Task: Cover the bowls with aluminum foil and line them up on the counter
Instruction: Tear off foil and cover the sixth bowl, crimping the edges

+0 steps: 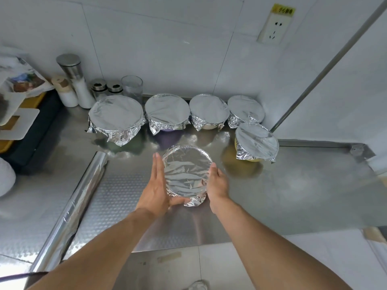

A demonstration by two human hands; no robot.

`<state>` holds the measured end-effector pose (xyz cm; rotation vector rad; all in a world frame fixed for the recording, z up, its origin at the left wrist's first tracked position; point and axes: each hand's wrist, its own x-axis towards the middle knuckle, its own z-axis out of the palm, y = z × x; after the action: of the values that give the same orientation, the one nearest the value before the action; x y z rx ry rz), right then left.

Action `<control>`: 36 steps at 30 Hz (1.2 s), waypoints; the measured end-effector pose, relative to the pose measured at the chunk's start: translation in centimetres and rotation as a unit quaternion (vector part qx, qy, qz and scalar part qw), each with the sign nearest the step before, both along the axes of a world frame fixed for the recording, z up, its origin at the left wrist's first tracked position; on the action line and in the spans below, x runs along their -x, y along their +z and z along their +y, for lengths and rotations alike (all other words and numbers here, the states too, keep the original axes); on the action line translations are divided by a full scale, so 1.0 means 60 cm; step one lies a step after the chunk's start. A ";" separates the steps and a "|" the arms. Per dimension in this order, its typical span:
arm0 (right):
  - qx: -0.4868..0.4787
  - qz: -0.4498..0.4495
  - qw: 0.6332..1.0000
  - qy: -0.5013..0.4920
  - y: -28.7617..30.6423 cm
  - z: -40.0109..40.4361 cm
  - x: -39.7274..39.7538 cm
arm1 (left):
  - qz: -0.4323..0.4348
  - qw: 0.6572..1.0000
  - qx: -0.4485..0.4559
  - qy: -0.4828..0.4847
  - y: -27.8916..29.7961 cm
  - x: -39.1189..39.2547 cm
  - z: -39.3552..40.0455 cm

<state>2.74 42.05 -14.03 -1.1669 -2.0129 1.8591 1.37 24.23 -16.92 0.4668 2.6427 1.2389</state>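
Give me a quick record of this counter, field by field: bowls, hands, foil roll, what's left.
held bowl: foil-covered bowl, between both hands
left hand: fingers straight, against the bowl's left side
right hand: cupping its right side
back row: four foil-covered bowls along the wall
fifth bowl: foil-covered yellow bowl, in front of the row's right end
aluminum foil roll: lying on the steel counter, left

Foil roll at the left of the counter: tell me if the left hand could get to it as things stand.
Probably yes. The foil roll lies in the open, with bare counter between it and the left hand. But that hand is pressed flat against the foil-covered bowl and must let go first.
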 end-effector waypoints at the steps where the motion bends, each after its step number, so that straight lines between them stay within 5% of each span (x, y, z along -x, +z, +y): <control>1: -0.013 -0.005 1.000 0.001 0.001 0.012 0.000 | -0.017 1.000 -0.023 0.005 0.000 0.002 0.011; 6: 0.019 -0.044 0.999 0.007 0.006 0.061 -0.016 | -0.033 0.997 -0.068 0.029 0.015 0.014 0.044; 10: 0.093 -0.137 0.981 0.105 0.022 0.080 -0.046 | 0.000 0.999 -0.001 0.053 0.018 0.035 0.020; 15: 0.076 -0.139 0.972 0.175 0.032 0.091 -0.053 | -0.003 0.998 0.047 0.040 0.024 0.037 0.019; 19: 0.065 -0.185 0.954 0.227 0.048 0.101 -0.048 | -0.104 0.984 -0.042 0.135 0.045 0.052 0.046; 22: -0.191 -0.239 0.903 0.302 0.083 0.122 -0.034 | -0.123 0.964 -0.118 0.204 0.047 0.059 0.067; 25: -0.464 -0.133 0.837 0.260 0.112 0.130 0.021 | 0.043 0.975 -0.060 0.212 0.055 0.049 0.097; 28: -0.505 0.046 0.796 0.330 0.098 0.120 0.110 | 0.174 0.976 0.113 0.068 0.058 0.055 0.131; 31: -0.482 0.014 0.748 0.456 0.058 0.101 0.167 | 0.139 0.949 0.280 -0.045 0.052 0.078 0.142; 36: -0.492 -0.010 0.743 0.454 0.010 0.101 0.171 | 0.120 0.936 0.320 -0.081 0.033 0.090 0.136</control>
<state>-7.53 48.12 -13.42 0.1593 -3.1669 0.5260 -4.01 32.42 -14.92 0.7242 2.9154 0.2400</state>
